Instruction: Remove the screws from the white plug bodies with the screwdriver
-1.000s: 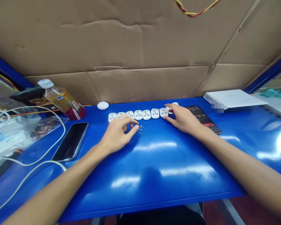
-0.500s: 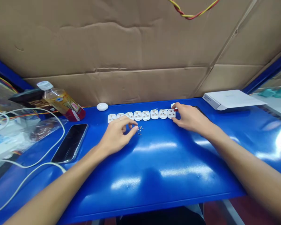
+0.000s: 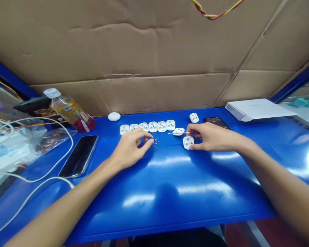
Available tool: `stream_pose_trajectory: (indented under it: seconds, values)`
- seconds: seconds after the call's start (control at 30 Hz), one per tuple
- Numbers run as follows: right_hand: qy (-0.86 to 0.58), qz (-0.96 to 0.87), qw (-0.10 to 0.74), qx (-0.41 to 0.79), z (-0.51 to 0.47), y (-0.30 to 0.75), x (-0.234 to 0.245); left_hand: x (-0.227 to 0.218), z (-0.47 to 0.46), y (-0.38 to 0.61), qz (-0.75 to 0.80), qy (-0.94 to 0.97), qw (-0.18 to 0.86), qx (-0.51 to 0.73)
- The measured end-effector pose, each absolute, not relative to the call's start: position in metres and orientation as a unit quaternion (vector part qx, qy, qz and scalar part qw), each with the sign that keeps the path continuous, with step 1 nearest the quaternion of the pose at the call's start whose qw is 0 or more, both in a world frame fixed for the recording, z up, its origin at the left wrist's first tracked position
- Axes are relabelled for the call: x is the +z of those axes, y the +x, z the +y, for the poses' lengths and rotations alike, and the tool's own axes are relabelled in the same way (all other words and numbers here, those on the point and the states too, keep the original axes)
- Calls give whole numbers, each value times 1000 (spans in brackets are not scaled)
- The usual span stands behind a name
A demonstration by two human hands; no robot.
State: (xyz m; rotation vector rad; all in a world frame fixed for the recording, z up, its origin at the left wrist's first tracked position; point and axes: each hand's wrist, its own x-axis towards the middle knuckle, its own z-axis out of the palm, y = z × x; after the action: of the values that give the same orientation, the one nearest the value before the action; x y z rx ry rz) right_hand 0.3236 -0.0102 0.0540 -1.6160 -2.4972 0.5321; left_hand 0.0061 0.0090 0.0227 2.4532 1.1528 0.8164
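The blue metal workbench (image 3: 170,199) fills my view, backed by a sheet of corrugated cardboard (image 3: 144,44). On its far edge I can see a white flat box (image 3: 257,109) to the right, and a plastic drink bottle (image 3: 69,112) lying on its side to the left. A black smartphone (image 3: 79,156) lies face up near my left hand, and a second phone (image 3: 216,120) sits beyond my right.

Six white socket faces (image 3: 152,127) stand in a row along the far side of the bench, with three more loose to their right. My right hand (image 3: 213,137) has its fingers curled around a small red-handled screwdriver (image 3: 192,132), whose thin shaft reaches left toward one loose socket face (image 3: 178,131). Its lower fingertips touch another loose face (image 3: 188,142). My left hand (image 3: 128,151) is loosely curled and holds nothing I can see, its fingertips just beside a few tiny screws (image 3: 156,142).
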Motion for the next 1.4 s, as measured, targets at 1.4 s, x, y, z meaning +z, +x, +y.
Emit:
stream_pose_trajectory:
  seconds: [1.4]
  values:
    - [-648,-721,215,120,6,316,35,21,10,7,397,864,128,282]
